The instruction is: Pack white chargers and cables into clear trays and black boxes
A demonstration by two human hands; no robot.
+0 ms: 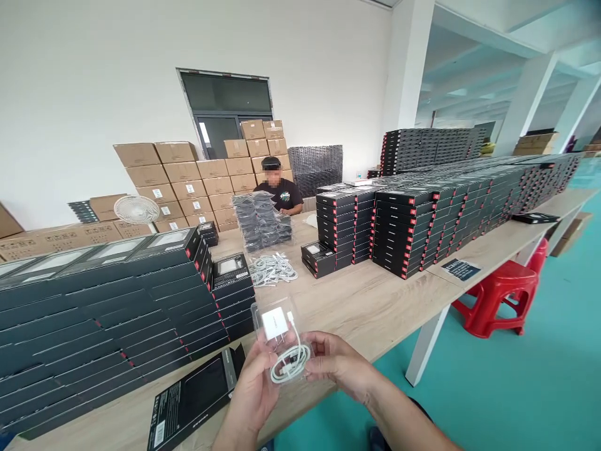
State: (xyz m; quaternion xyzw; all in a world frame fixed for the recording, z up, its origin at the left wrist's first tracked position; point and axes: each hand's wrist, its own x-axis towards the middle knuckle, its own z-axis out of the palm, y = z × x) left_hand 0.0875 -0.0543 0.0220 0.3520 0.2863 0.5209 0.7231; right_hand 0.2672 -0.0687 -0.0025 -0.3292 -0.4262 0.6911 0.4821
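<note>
A clear plastic tray (258,318) is held up between my two hands above the table's front edge. In its upper part sits a white charger plug (275,323), and a coiled white cable (297,358) lies in the lower part. My left hand (257,382) grips the tray's left side, thumb on the front. The fingers of my right hand (334,362) close on its lower right side, beside the coil. A black box (192,398) lies on the table to the left of my left hand.
Stacked black boxes (117,313) rise at the left; more stacks (404,232) run along the right. Beyond the tray lie a pile of white cables (273,269) and bagged items (258,219). A person (282,191) sits across the table (338,307). Red stools (504,294) stand right.
</note>
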